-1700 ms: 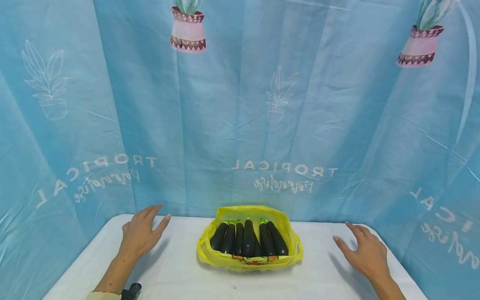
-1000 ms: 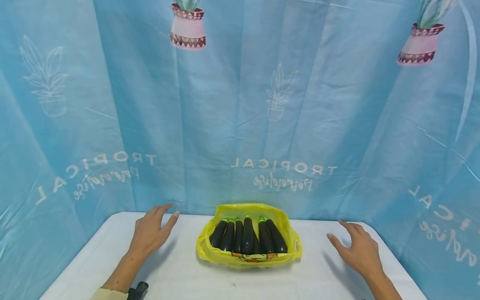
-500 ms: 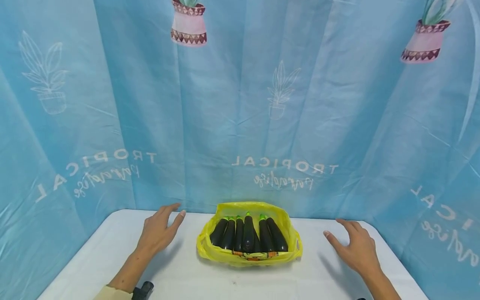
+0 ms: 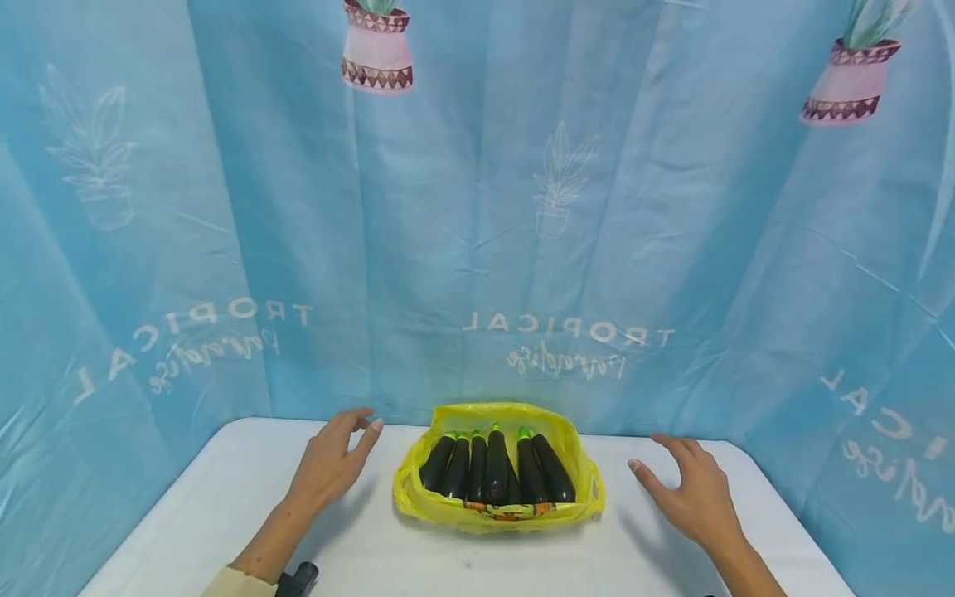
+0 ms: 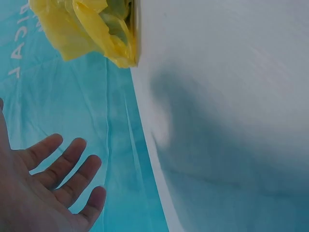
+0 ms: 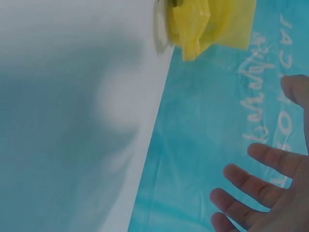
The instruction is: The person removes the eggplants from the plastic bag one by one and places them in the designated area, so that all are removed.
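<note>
A yellow plastic bag [image 4: 496, 520] stands with its mouth spread at the middle of the white table. Several dark eggplants [image 4: 496, 468] with green tips lie side by side inside it. To its left, my left hand [image 4: 331, 458] hovers over the table with thumb and fingers spread, holding nothing. On the other side my right hand [image 4: 692, 491] is also raised, its fingers apart and nothing in them. Both wrist views show loosely extended fingers, with a corner of the yellow bag [image 5: 104, 29] beyond, apart from the hands.
The white table [image 4: 418, 572] has rounded far corners. A blue curtain [image 4: 418, 249] with printed plants and lettering hangs right behind the table and along both sides. A black strap piece [image 4: 298, 579] sits at my left wrist beside a beige sleeve.
My left hand has moved right and my right hand has moved left, both closer to the bag. The bag and the eggplants stay in place.
</note>
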`<state>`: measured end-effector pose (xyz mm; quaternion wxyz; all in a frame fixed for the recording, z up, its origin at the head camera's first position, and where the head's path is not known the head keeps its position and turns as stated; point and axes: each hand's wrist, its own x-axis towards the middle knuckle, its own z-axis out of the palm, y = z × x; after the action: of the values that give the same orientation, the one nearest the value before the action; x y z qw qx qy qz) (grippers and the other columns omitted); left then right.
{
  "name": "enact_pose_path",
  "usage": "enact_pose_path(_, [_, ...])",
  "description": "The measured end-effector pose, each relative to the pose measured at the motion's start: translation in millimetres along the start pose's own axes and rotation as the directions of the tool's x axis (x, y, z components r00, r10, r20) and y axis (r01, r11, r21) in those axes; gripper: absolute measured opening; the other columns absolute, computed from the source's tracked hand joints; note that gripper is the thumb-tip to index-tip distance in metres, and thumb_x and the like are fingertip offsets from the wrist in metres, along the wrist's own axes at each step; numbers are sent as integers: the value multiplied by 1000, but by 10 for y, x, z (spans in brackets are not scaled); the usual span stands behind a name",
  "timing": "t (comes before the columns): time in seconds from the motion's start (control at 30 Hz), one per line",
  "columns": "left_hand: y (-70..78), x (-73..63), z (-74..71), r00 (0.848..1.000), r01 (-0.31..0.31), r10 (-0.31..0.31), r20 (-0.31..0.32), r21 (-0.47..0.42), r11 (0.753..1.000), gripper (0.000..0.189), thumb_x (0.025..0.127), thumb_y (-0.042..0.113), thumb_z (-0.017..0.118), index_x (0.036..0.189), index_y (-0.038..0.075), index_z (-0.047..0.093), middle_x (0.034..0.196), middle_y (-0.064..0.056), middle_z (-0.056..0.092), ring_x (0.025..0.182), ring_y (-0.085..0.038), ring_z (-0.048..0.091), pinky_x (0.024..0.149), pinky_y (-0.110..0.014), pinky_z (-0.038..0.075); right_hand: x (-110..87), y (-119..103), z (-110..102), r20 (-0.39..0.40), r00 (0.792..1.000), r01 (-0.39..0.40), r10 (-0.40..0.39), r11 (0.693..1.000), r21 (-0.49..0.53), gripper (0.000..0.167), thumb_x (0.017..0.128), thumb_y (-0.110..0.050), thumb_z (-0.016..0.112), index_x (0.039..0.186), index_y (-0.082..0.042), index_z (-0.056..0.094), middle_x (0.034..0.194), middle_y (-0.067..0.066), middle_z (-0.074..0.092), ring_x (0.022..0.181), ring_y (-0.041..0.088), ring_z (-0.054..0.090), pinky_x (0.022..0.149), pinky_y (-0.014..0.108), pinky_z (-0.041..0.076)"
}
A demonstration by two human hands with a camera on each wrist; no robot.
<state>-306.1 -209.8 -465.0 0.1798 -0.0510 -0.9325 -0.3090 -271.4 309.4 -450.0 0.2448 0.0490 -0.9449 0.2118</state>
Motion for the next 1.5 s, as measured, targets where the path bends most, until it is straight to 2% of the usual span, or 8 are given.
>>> enact_pose_path(0.23, [116,65,66,999,-10,11,40,-27,1000,69,108,63,41,151,10,55,131,-11,65,122,-35,63,101,-58,50,37,-159,37,31,1000,-9,8,999,53,67,98,-58,68,140,-6,66,138,24,62,125,49,57,96,71,45])
enact_pose_path(0.4, [196,142,143,997,-35,39,71,-56,998,70,106,65,44,152,13,56,121,-5,66,116,-31,65,97,-55,52,97,-268,56,48,999,-23,18,995,98,69,99,-59,67,142,-6,64,142,23,59,130,48,55,100,71,44])
enact_pose_path(0.6, [234,221,262,995,-42,52,88,-106,993,64,105,61,55,149,14,59,117,-3,67,108,-26,67,93,-52,54,140,-365,119,70,997,-18,10,993,117,70,99,-59,65,143,-5,63,144,23,57,132,47,54,102,69,45])
enact_pose_path(0.8, [246,297,387,991,-51,69,118,-154,987,56,104,52,61,145,13,63,109,-1,67,96,-16,63,84,-44,54,156,-435,179,71,997,-12,2,990,139,66,100,-56,67,142,-5,65,143,22,57,130,45,56,102,68,47])
enact_pose_path(0.9, [245,327,424,987,-62,91,132,-210,976,52,105,47,64,144,14,63,107,0,66,93,-16,62,81,-41,52,180,-492,205,71,997,-7,-3,990,141,66,100,-56,67,141,-5,65,144,22,57,131,46,56,102,68,47])
enact_pose_path(1.07, [190,344,496,980,-67,122,156,-321,945,50,106,40,64,147,11,61,106,-1,64,91,-19,62,77,-38,51,210,-616,251,80,997,5,-18,987,163,63,99,-54,69,140,-6,66,143,21,58,130,44,57,103,67,47])
enact_pose_path(1.23, [137,326,566,973,-31,121,197,-410,912,48,108,34,62,150,11,58,105,-2,64,90,-18,60,77,-35,50,213,-722,267,77,997,16,-31,981,194,60,99,-51,71,140,-6,66,143,19,59,130,43,57,103,66,47])
enact_pose_path(1.5, [25,314,631,965,1,161,207,-616,788,44,111,25,55,152,9,54,108,-12,61,81,-18,55,63,-33,48,234,-915,351,73,995,54,-73,972,229,59,99,-51,71,139,-8,67,140,16,62,131,40,58,104,65,47])
